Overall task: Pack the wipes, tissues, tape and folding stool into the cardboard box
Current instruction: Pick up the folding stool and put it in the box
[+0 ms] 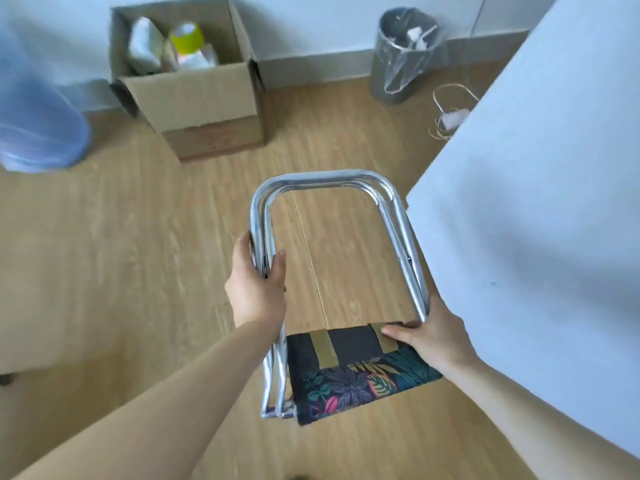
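Stool folded flat, held over floor, well short of cardboard box. L hand wrapped round left frame tubes; R hand pinched seat fabric by right tube. Box already part full, so best go in upright, legs first, w/ both grips kept.

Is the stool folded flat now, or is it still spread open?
Folded. The folding stool's two metal frames lie together, and both hands hold it flat above the floor.

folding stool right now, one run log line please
step: carry to box | folded chrome-tube floral-fabric folding stool: held by both hands | left hand: on tube | right hand: seat edge | open cardboard box: partly filled
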